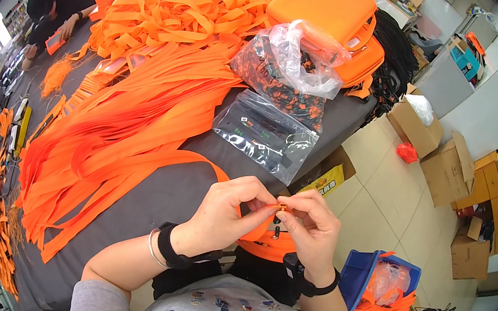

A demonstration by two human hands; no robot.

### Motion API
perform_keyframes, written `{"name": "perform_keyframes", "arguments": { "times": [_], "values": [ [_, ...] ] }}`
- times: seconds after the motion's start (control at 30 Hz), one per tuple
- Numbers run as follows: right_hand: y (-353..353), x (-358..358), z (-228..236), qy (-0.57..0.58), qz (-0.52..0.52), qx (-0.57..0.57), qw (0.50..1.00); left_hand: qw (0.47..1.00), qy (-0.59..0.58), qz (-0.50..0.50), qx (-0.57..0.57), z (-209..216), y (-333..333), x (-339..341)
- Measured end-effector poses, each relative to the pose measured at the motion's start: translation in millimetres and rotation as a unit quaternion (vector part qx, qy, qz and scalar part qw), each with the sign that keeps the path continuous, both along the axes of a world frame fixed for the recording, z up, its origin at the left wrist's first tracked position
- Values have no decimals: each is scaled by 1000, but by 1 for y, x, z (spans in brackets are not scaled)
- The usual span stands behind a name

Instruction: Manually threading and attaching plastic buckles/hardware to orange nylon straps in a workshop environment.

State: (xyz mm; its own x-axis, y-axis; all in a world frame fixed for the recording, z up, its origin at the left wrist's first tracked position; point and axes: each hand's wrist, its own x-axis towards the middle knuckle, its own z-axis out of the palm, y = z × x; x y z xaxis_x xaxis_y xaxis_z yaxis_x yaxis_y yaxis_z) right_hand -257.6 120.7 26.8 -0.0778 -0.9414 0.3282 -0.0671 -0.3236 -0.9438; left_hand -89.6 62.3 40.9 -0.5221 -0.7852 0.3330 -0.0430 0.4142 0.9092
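Observation:
My left hand pinches the end of an orange zipper tape between thumb and fingers. The tape runs back to a long heap of orange zipper tapes on the dark table. Against the tape end, my right hand pinches a small zipper slider, gold-orange with a black pull hanging below. The fingertips of both hands nearly meet and partly hide how far the slider sits on the tape. More orange tape hangs below my hands.
A clear bag of small black and orange parts and a flat clear zip bag lie ahead. Beyond are orange cases and piled orange strapping. A blue bin stands right. Another person works far left.

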Motion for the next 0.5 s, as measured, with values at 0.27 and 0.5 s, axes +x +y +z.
{"name": "perform_keyframes", "arguments": {
  "times": [0.27,0.5],
  "values": [
    [-2,3,-1,-99,35,25,994,998,46,21,30,5,6,-5],
    [-1,3,-3,-151,48,58,986,996,-3,18,-91,0,4,-2]
  ]
}}
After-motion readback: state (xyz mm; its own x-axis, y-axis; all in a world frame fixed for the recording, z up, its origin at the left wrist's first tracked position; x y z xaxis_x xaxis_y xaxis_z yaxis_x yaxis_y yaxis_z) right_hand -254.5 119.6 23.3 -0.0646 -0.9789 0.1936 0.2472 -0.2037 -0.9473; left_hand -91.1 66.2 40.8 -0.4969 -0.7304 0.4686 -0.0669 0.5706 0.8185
